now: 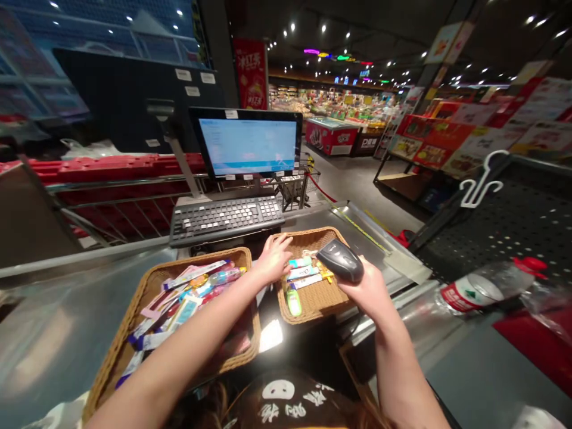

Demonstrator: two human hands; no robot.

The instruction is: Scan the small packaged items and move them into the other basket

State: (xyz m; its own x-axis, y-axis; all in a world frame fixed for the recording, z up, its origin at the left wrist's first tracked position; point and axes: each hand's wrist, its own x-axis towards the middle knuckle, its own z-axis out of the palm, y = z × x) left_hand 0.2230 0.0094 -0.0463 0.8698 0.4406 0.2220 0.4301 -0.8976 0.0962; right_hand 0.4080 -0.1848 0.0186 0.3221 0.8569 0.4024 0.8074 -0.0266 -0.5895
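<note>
Small basket [328,296]: on tabletop [40,322]; tubes [304,272] and green pack [294,302] inside
Right hand [365,287]: closed around black scanner [340,260], above basket's right side
Left hand [273,262]: fingers partly spread at basket's left rim; can't tell if gripping anything
Large basket [243,257]: to the left, packets [185,307] piled inside
Keyboard [227,216]: beyond baskets, below lit monitor [250,146]

At a metal tabletop [62,304], one black handheld scanner [340,261], one keyboard [227,217] and two monitors [134,107] — one lit screen [250,146], one seen from behind — appear with two woven baskets [255,325]: one smaller basket [319,298] with at least four packages [302,273], one larger basket [111,357] with a heap of packets [187,305] too jumbled to count; also seen are one white hanger [481,184], one red freezer [330,138] and at least one red-capped bottle [491,285]
</note>
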